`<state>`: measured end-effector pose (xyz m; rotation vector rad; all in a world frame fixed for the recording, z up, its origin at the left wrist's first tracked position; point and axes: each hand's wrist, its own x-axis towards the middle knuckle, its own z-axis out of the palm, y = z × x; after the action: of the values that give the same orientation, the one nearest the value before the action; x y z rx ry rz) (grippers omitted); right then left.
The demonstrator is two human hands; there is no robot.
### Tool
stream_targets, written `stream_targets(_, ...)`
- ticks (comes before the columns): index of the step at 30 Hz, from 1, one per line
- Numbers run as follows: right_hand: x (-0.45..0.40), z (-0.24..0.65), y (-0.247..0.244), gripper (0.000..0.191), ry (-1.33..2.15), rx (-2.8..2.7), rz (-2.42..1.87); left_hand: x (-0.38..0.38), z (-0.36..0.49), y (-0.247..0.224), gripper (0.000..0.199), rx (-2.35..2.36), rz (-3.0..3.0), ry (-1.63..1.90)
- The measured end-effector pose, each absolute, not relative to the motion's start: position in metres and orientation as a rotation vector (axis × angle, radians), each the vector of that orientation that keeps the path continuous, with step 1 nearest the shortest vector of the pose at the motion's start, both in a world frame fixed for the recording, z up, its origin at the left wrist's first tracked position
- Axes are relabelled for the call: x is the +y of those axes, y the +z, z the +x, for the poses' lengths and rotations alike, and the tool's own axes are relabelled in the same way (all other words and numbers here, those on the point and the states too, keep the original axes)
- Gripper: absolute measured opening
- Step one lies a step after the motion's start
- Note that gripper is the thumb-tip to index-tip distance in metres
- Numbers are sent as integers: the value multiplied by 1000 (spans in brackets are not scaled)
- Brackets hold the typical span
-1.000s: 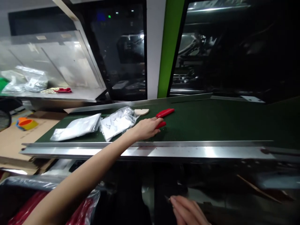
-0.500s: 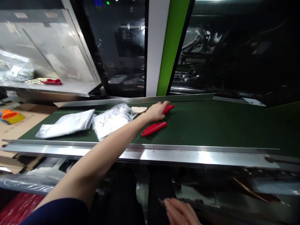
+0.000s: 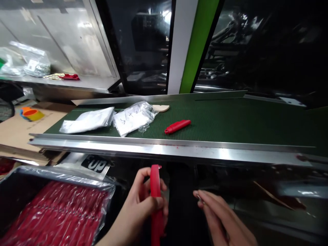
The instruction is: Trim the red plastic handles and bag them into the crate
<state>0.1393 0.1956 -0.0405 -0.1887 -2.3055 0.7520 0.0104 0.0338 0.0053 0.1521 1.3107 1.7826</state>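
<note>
My left hand [image 3: 137, 208] is closed around a long red plastic part [image 3: 155, 184], held upright in front of the conveyor. A little to the right, my right hand [image 3: 221, 217] has its thumb and fingers pinched together. Something small and metallic shows at its fingertips, mostly hidden by the fingers. A second red plastic part [image 3: 178, 126] lies on the green conveyor belt [image 3: 225, 119], out of reach of both hands' fingers.
Two white packets in clear plastic, one a marked packet [image 3: 133, 118], lie on the belt beside a beige half-round piece [image 3: 161, 108]. A metal rail [image 3: 153, 146] edges the belt. Lower left, a plastic-lined bin [image 3: 58, 171] holds several red parts. Tape rolls [image 3: 32, 114] rest on cardboard.
My left hand has taken a red part off the belt and drawn it back towards my body. The right hand has risen slightly. The view has swung down and left, showing the bin.
</note>
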Motion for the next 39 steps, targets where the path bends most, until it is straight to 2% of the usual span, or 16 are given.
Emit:
stream_targets(4, 194, 132, -26, 44, 771, -2386, 129, 17, 41, -7, 33, 1146, -84, 1926)
stream_targets(9, 182, 128, -16, 45, 839, -2459, 214, 5, 57, -2, 42, 1073, -143, 1910)
stream_targets(14, 173, 127, -7, 45, 816, -2494, 297, -6, 64, -4, 31, 905, -125, 1944)
stream_targets(20, 170, 125, 1, 46, 716, -2529, 334, -8, 68, -8, 24, 805, -127, 1972)
stream_targets(39, 170, 127, 7, 35, 571, -2533, 365, -12, 67, -10, 25, 874, -97, 1942)
